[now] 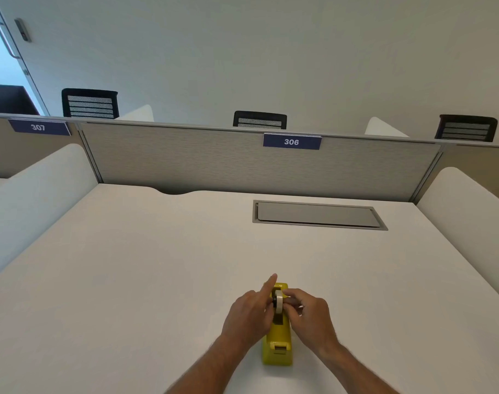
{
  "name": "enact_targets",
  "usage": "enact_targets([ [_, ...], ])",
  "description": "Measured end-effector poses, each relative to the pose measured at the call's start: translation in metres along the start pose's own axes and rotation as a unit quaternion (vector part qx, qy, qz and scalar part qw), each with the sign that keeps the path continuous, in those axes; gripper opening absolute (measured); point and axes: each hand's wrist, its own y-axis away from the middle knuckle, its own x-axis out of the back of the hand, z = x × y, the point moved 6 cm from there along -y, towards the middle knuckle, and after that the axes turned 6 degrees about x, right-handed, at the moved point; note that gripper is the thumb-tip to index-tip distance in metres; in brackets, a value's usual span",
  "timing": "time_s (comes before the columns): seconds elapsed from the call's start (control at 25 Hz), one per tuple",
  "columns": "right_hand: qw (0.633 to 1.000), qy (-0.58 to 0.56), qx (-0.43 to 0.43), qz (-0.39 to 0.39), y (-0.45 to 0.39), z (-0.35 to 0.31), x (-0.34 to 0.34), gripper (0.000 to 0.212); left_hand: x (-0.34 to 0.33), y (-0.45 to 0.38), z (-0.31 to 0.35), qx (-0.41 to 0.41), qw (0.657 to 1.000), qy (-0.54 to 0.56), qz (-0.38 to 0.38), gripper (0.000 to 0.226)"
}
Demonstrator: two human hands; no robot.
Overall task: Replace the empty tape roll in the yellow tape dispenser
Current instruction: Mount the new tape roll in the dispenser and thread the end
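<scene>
Presently, the yellow tape dispenser [277,341] stands on the white desk [146,265] in the lower centre of the frame, its long axis running away from the viewer and its cutter end at the bottom. A white tape roll [278,301] sits upright on edge in the dispenser's cradle, with a dark hub showing on its left face. The left hand [249,317] is against the left side of the roll, fingers curled, index finger extended and pointing towards the top of the frame. The right hand [311,315] is closed in a pinch on the right side of the roll, thumb and fingers touching it. Both forearms enter from the bottom edge. A grey recessed cover plate [318,214] lies in the desk, right of centre. Behind it stands a grey partition [185,157] bearing a blue label [291,141] reading 306.
</scene>
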Motion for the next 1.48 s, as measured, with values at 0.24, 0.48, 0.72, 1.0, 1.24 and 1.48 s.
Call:
enact_targets([
  [0.24, 1.000, 0.009, 0.028, -0.010, 0.000, -0.005, 0.000, 0.029, -0.006, 0.007, 0.002, -0.057, 0.998, 0.000, 0.012, 0.067],
  [0.48, 0.998, -0.036, 0.040, -0.046, -0.006, -0.007, 0.003, 0.038, -0.006, 0.009, -0.009, -0.067, 0.989, 0.129, 0.013, 0.048],
  [0.72, 0.989, 0.033, 0.079, -0.122, -0.007, -0.003, -0.003, 0.053, -0.014, 0.006, -0.016, -0.019, 0.984, 0.178, -0.025, 0.059],
  [1.0, 0.987, 0.041, 0.126, -0.091, -0.004, -0.005, 0.002, 0.033, -0.019, 0.003, -0.021, 0.030, 0.981, 0.191, -0.032, 0.050],
  [1.24, 0.979, 0.085, 0.159, -0.097, -0.009, -0.012, 0.002, 0.029, -0.019, 0.000, -0.023, 0.035, 0.981, 0.189, -0.030, 0.048],
  [1.48, 0.980, 0.071, 0.158, -0.099, -0.016, -0.014, 0.002, 0.018, -0.017, -0.003, -0.024, 0.031, 0.980, 0.196, -0.026, 0.049],
])
